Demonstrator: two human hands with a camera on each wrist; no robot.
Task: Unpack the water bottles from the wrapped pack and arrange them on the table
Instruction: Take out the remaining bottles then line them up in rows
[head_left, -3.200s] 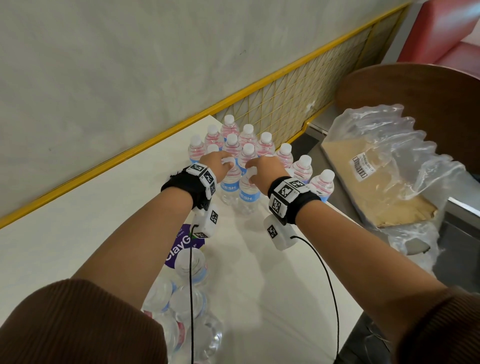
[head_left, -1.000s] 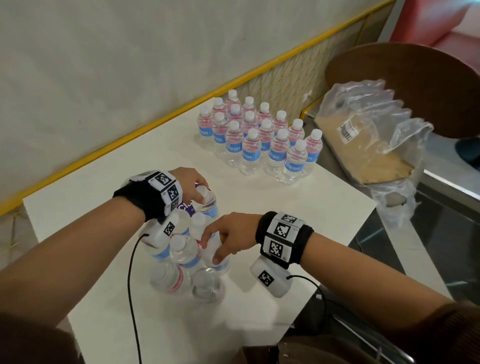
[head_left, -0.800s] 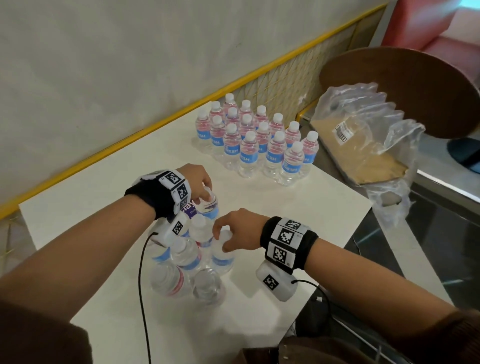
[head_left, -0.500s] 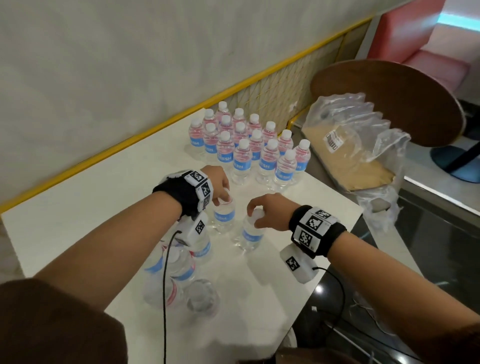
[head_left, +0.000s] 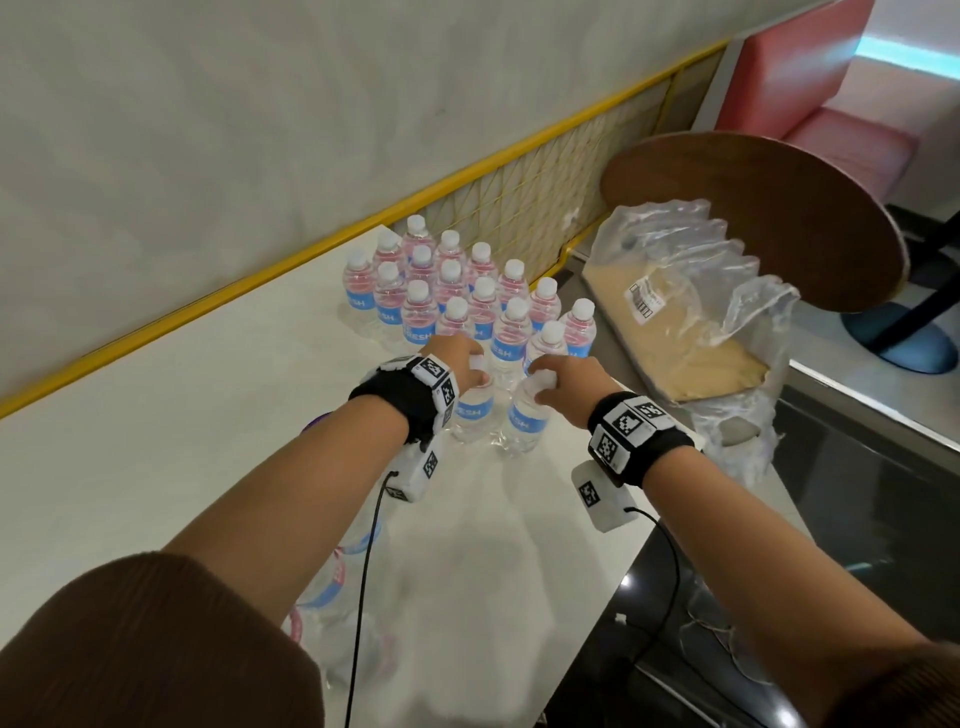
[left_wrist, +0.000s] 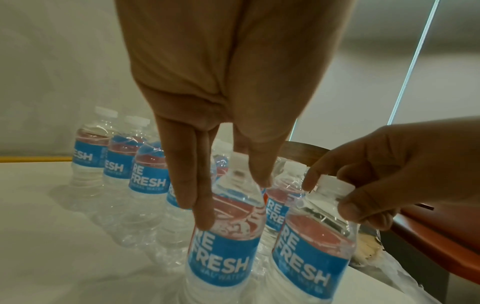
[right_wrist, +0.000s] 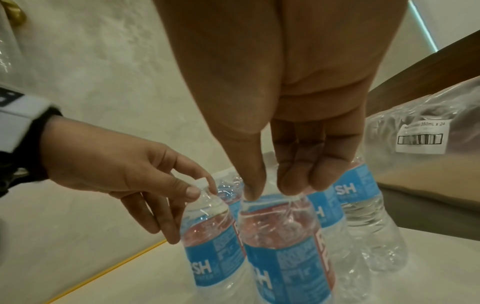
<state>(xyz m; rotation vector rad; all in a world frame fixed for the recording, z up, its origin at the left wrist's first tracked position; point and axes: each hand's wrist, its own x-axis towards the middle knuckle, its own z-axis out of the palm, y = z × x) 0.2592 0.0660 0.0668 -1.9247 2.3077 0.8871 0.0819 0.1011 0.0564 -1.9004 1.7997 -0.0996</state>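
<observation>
1. Nearest us, the wrapped pack lies on the white counter, partly hidden under our left forearm.
2. Farther out, our left hand pinches the cap of one upright water bottle; its grip is narrow around the neck.
3. Just beside it, our right hand pinches the cap of a second bottle.
4. Both stand touching the block of upright bottles near the wall.
5. Right of the counter sits a clear plastic bag.
</observation>
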